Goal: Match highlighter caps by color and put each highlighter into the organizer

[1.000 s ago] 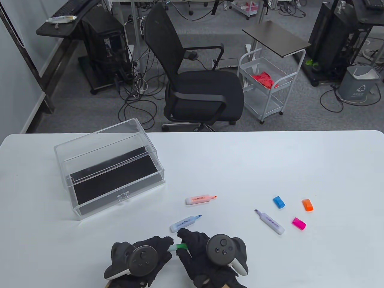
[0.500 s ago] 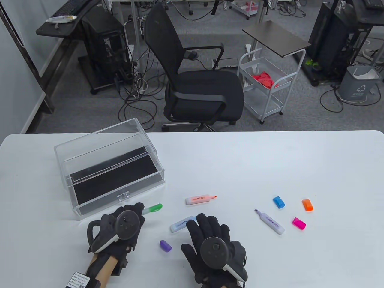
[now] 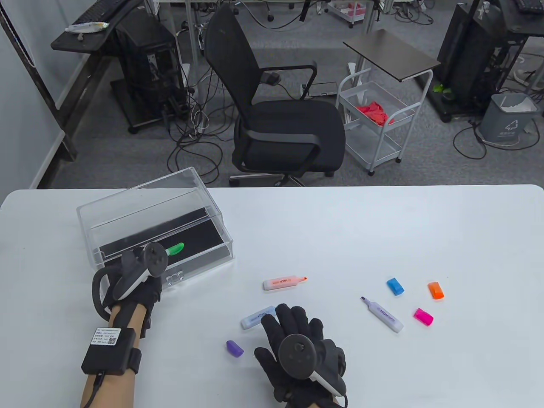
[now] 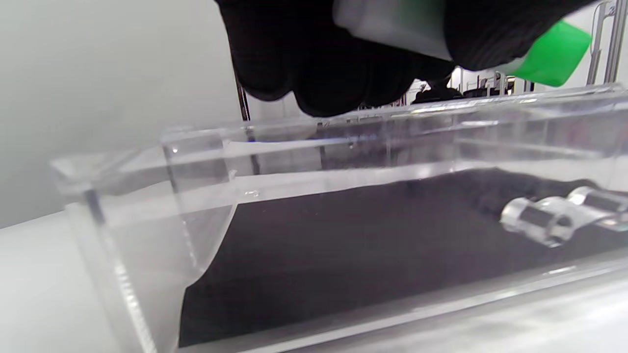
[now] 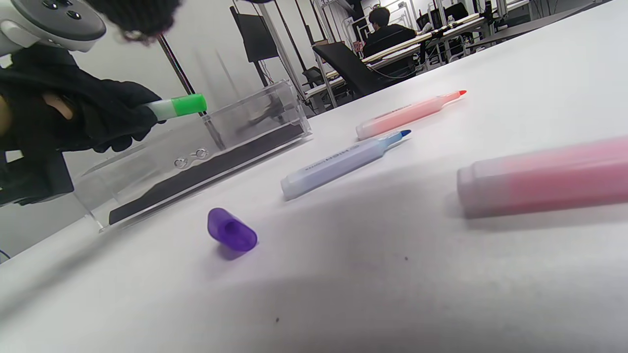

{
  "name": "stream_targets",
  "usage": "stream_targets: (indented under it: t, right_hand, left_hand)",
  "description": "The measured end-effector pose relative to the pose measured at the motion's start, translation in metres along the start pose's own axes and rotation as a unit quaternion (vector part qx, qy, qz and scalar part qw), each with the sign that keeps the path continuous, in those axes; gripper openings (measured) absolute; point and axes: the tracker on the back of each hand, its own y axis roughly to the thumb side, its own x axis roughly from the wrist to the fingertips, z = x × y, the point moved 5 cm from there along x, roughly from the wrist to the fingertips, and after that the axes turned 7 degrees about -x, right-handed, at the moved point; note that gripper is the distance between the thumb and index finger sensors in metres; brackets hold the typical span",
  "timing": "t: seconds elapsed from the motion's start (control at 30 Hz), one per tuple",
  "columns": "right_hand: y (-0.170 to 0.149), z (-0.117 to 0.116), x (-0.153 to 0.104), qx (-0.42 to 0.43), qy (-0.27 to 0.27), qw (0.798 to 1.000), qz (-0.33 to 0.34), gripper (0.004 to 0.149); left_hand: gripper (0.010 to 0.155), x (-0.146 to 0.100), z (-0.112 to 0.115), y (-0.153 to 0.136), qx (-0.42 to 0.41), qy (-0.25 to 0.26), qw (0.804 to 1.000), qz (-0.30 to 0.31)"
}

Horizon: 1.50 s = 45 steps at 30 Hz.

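Note:
My left hand (image 3: pixel 156 260) grips a green-capped highlighter (image 3: pixel 175 248) and holds it over the open top of the clear organizer (image 3: pixel 127 204), above its black floor (image 4: pixel 343 245). The green cap (image 4: pixel 552 54) sticks out past my fingers (image 4: pixel 343 63). My right hand (image 3: pixel 293 327) lies open with spread fingers low over the table, beside an uncapped blue highlighter (image 3: pixel 255 318). A pink highlighter (image 5: pixel 539 176) lies right under it, hidden in the table view. A purple cap (image 3: pixel 234 348) lies left of the right hand.
An uncapped orange highlighter (image 3: pixel 284 282) lies mid-table and an uncapped purple one (image 3: pixel 381 313) to the right. Blue (image 3: pixel 395 286), orange (image 3: pixel 436 290) and pink (image 3: pixel 423 317) caps lie beyond it. An office chair (image 3: pixel 289 127) stands behind the table.
Both hands were joined on the green highlighter near the front edge. The left hand then carried it up and left over the organizer. The right hand let go and flattened out.

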Motion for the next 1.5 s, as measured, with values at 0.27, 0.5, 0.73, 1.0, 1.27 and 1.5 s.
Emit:
stream_targets:
  t: [0.27, 0.5, 0.73, 1.0, 1.27, 1.5]
  right_hand:
    - [-0.003, -0.001, 0.003, -0.007, 0.008, 1.000, -0.007, 0.069]
    - [-0.010, 0.000, 0.005, -0.008, 0.006, 1.000, -0.025, 0.069]
    - [-0.026, 0.000, 0.007, -0.015, 0.002, 0.998, -0.060, 0.069]
    - [-0.037, 0.003, 0.007, -0.017, -0.002, 0.996, -0.082, 0.069]
    - [-0.042, 0.001, 0.009, -0.020, 0.006, 0.996, -0.088, 0.066]
    - [-0.050, 0.010, 0.008, -0.012, -0.002, 0.995, -0.097, 0.065]
  left_hand:
    - [0.075, -0.013, -0.009, 0.002, -0.032, 0.035, 0.998, 0.035]
    - [0.079, -0.070, -0.016, 0.022, -0.044, 0.015, 0.995, 0.091]
    - [0.081, -0.134, -0.029, 0.047, -0.062, 0.036, 0.988, 0.140]
    - [0.081, -0.166, -0.024, 0.055, -0.084, 0.026, 0.984, 0.154]
    - [0.082, -0.170, 0.008, 0.052, -0.041, 0.011, 0.988, 0.146]
    - [0.083, -0.172, 0.023, 0.055, -0.022, 0.011, 0.989, 0.148]
